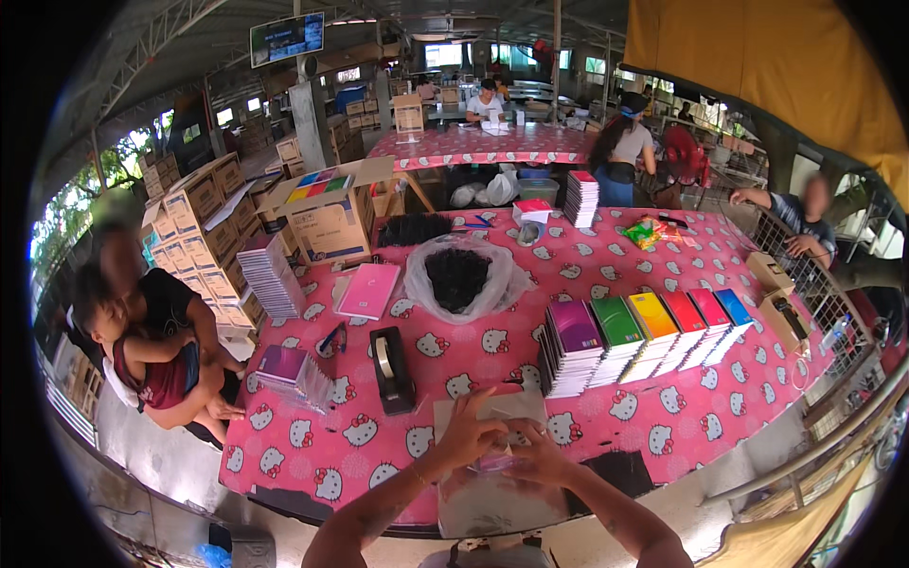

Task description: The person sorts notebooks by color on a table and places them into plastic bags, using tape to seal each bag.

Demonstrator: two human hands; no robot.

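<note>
Both my hands are over a greyish see-through plastic sheet (492,506) at the table's near edge. My left hand (469,434) has its fingers bent and its fingertips together on thin clear plastic. Close beside it, my right hand (538,456) has curled fingers on the same plastic. What lies beneath the fingers is partly hidden. A black tape dispenser (392,371) stands left of my hands. Beyond my right hand are stacks of spiral notebooks (625,343) with purple, green, yellow, red, pink and blue covers. A plastic-wrapped purple notebook stack (294,377) sits further left.
Black stuff fills a plastic bag (459,279) mid-table, near a pink notebook (368,292). An open carton (329,222) and stacked boxes (204,222) stand at the left. People are at the left and right sides. A wire rack (805,275) borders the right.
</note>
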